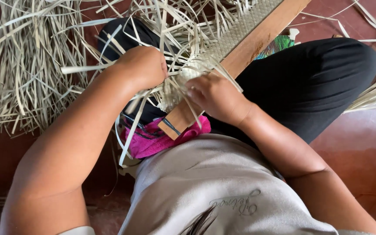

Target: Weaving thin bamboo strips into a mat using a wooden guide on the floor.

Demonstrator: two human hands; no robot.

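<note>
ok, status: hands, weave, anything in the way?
Left hand shut on loose strips. Right hand pinching strips at the woven band on the wooden board. Strip pile lies left, apart.

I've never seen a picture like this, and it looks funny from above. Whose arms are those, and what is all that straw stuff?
There is just one picture, taken by a small camera worn on a person's head. It looks straight down, so you see that person's own arms, grey shirt and black trousers. No machine here, only two bare hands. The person sits on a reddish floor. A wooden board rests across the lap, with a pink cloth under its near end. On the board lies a woven band made of pale flat strips. The left hand and the right hand both have a grip on loose strips at the band's end. More loose strips lie piled on the floor at the left.
</note>
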